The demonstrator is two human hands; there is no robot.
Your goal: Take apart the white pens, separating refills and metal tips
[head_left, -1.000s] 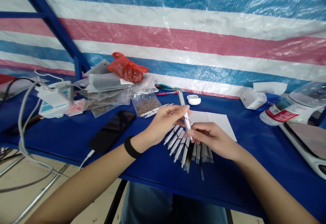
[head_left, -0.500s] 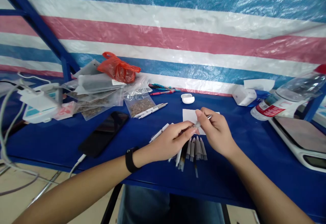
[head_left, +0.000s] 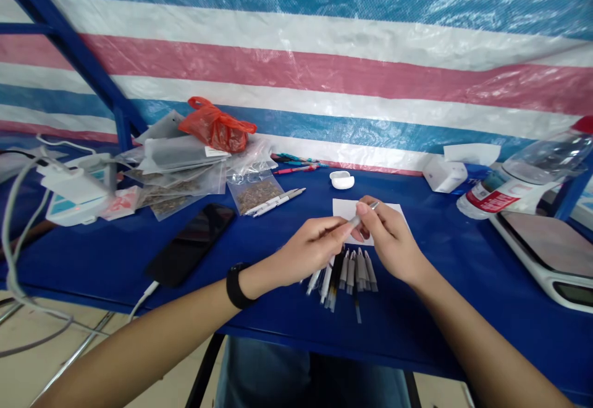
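Pinching pen | between left hand, right hand | above white paper

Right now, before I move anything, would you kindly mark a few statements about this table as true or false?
1. The left hand and right hand both pinch a slim pen. True.
2. A black band circles the left wrist. True.
3. The black phone lies on the white paper sheet. False: the black phone lies on the blue table, apart from the white paper sheet.
4. The red plastic bag sits at the table's right end. False: the red plastic bag sits at the back, behind the clear zip bags.
5. Pens fan out below the hands. True.
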